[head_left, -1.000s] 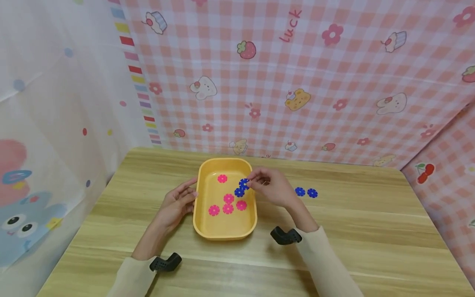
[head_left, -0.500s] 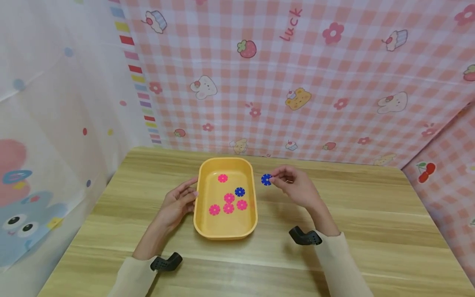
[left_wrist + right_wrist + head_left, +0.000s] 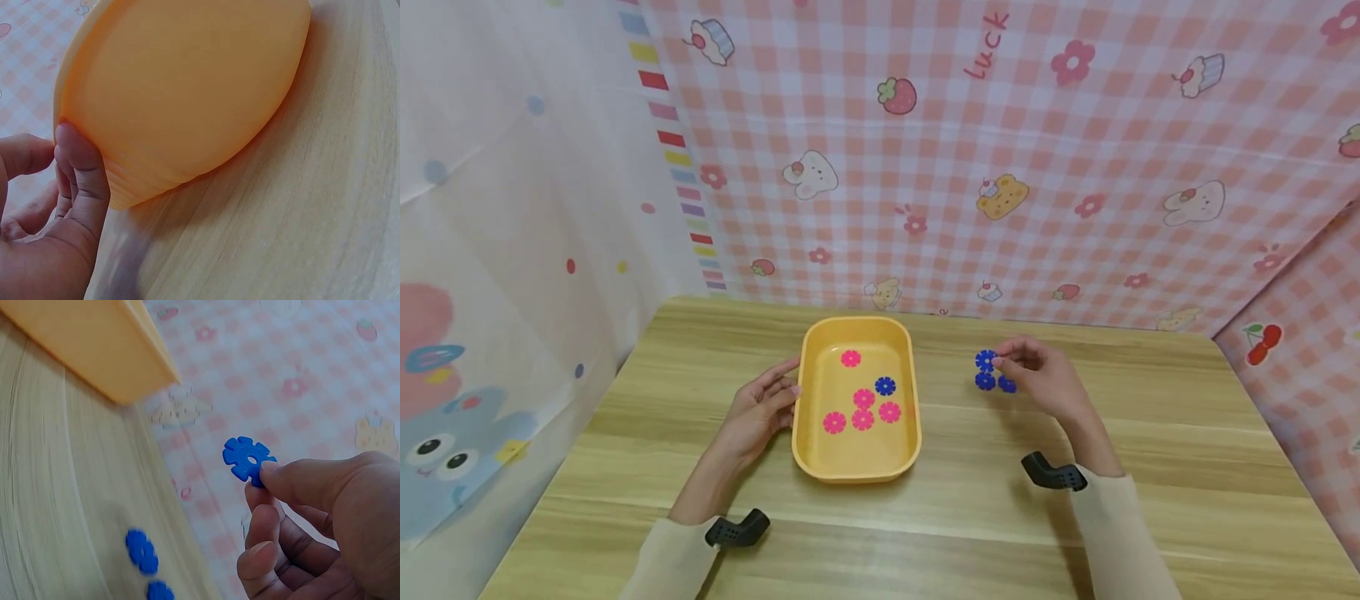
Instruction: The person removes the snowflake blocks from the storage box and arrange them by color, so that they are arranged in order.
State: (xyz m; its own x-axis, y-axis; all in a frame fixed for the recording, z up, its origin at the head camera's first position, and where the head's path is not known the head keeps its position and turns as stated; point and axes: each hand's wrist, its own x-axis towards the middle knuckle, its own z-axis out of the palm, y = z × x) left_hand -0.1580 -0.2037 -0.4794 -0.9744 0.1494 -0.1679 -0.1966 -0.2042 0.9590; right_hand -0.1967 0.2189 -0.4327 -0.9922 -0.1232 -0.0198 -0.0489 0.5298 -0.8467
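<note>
The right hand [image 3: 1037,379] pinches a blue piece [image 3: 239,456] over a wooden table [image 3: 955,517] by pink checked cloth [image 3: 865,158]. The left hand [image 3: 756,418] touches a yellow tray [image 3: 856,477]; can't tell if it grips.

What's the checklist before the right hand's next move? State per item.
1. Blue disc pinched by the right fingers: ok.
2. Held disc apart from the blue discs on the table: ok in the right wrist view.
3. Left fingers touching the yellow tray: ok.
4. Tray free of blue: not ok, one blue disc in the tray beside five pink discs.
5. Count of table discs: cannot tell, the right hand partly covers one and may hide more.
</note>
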